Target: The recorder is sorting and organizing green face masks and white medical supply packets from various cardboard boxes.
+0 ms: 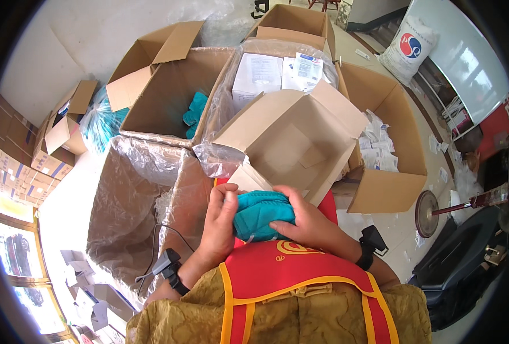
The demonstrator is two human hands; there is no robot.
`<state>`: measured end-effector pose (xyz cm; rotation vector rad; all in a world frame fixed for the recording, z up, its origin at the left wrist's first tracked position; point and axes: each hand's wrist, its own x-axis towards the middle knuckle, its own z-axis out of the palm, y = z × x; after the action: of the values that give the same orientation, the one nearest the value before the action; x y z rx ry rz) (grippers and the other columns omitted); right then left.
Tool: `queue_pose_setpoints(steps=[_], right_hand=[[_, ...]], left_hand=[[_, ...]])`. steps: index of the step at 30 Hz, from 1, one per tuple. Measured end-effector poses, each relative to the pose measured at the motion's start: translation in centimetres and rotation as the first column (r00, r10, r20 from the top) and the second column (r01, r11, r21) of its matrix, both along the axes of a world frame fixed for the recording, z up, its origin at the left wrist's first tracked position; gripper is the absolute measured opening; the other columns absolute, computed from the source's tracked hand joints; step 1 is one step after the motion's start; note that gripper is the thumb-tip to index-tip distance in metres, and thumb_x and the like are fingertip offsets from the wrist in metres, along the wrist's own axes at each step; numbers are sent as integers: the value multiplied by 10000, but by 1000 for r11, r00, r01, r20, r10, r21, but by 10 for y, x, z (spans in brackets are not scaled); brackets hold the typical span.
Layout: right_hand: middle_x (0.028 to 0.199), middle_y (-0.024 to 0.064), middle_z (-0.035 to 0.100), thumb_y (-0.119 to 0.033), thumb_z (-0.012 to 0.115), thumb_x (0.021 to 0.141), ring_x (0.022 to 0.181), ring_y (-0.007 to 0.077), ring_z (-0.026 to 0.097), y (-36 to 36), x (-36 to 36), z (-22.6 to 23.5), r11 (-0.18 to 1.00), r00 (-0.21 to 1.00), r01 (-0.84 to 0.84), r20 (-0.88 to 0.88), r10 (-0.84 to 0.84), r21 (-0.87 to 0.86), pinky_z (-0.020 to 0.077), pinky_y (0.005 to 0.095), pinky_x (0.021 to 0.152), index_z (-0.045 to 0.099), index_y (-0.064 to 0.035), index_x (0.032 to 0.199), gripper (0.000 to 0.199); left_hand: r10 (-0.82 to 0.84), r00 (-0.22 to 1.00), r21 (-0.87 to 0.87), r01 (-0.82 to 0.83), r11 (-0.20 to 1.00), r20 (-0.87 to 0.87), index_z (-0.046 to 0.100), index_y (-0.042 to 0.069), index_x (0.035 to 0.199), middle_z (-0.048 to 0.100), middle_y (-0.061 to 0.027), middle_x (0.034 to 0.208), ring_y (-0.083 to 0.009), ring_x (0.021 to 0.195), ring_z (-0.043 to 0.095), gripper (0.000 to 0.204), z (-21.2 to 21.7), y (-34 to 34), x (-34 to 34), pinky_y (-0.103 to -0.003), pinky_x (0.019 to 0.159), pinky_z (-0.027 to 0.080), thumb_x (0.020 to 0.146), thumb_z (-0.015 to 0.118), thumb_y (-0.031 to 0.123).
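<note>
In front of my red apron I hold a small stack of teal face masks [261, 217]. My left hand [220, 221] is closed at the stack's left edge, its thumb bent up near the fingertips. My right hand [307, 222] grips the other end, thumb on the near face and fingers behind. Just beyond my hands an open, pale cardboard box [289, 152] lies tilted, with nothing seen inside. More teal masks [194, 113] lie in a brown carton [171, 86] at the far left.
A plastic-lined carton [134, 200] stands left of my hands, with a dark cable over its edge. White boxes [257, 74] fill a lined carton ahead. At right, a carton [389, 189] holds white packets [377, 143]. A black chair [461, 264] stands lower right.
</note>
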<state>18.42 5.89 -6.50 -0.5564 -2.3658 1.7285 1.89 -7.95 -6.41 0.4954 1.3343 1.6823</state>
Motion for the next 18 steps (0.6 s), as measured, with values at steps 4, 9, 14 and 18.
queue_pose_setpoints(steps=[4,9,14,18], right_hand=[[1244,187,500,-194,706,842,1152,225,513,3,-4,-23,1000,993,13,-115,-12,0,436,345,951,287,-8,1378,705],[1135,186,554,-189,695,827,1047,232,569,0,-12,-23,994,997,-13,-72,6,-110,464,358,885,362,15,1298,613],[1056,106,569,-178,721,808,992,166,554,32,-25,34,999,985,31,-169,-28,19,472,318,833,439,-5,1199,512],[1059,35,558,-66,761,751,978,94,533,70,-27,82,995,901,24,-429,-65,-100,449,258,846,483,-46,1174,507]], left_hand=[[-128,989,176,140,974,-80,271,46,1336,452,-166,1253,-242,1168,486,623,-1,-8,4,-377,974,431,889,667,225],[71,991,-111,-83,990,-112,329,40,1336,481,-145,1203,-220,1081,528,635,-5,1,2,-353,915,477,845,715,158],[132,980,245,-165,955,146,324,11,1354,485,-127,1230,-217,1101,528,715,26,29,-11,-370,924,473,844,723,313],[-254,962,549,161,820,98,210,30,1458,392,-129,1425,-254,1305,401,1036,52,48,-26,-428,1071,330,720,805,445]])
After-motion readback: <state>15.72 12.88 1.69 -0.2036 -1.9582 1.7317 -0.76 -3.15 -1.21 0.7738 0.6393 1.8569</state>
